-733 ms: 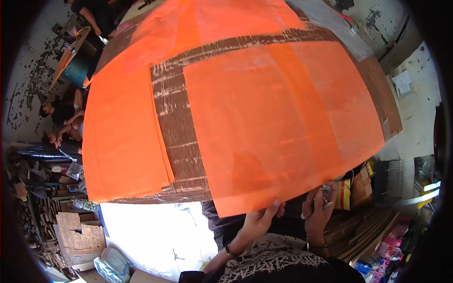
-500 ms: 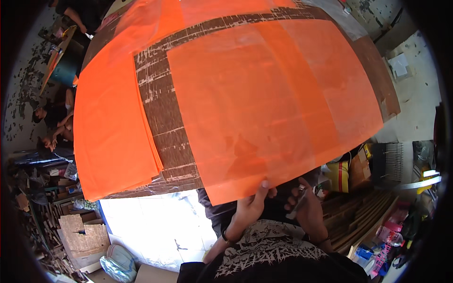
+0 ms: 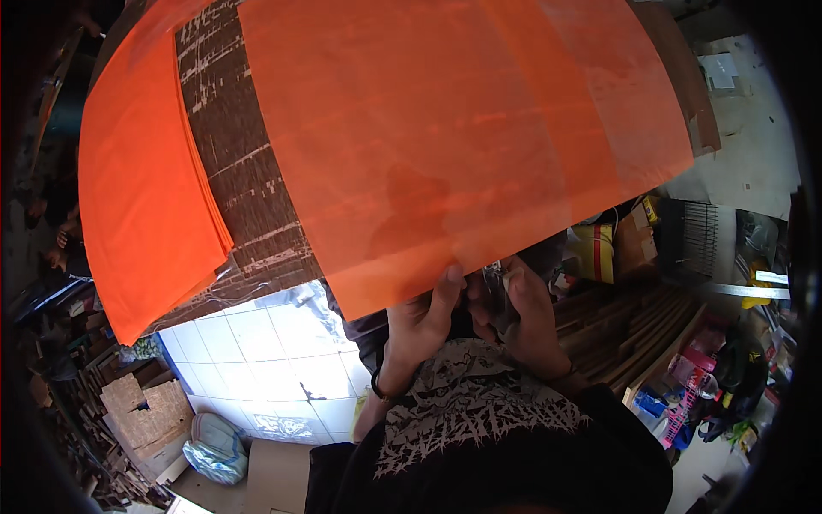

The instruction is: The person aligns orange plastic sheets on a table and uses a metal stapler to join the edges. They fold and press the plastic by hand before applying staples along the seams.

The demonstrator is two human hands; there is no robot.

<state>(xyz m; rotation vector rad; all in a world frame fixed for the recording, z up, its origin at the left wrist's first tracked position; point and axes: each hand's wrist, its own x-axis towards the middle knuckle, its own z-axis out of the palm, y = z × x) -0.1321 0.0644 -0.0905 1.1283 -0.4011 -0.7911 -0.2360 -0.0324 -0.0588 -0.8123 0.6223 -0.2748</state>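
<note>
A translucent orange sheet (image 3: 377, 120) spread out directly ahead of a worker's two hands, over a scuffed brown tabletop (image 3: 227, 137), its near edge reaching past the table toward the body. The left hand (image 3: 415, 325) pinched that edge, thumb on top, the fingers beneath largely hidden. Just to its right, the right hand (image 3: 529, 315) was curled around a small shiny object (image 3: 494, 274), close under the same edge; whether its fingers also touched the sheet could not be told. The hands were near each other, a narrow gap between the thumbs.

The material looked thin and light, more limp than stiff, and probably a little slippery, likely to sag or crease if lifted from one point. Its glossy surface suggested plastic film that a sharp tip might nick. The near edge, where the left thumb pressed, appeared the surest hold, with the near corner, left of that hand, a sensible second grip.

Farther left of the hands, a layered orange pile (image 3: 141, 188) lay on the same tabletop.
</note>
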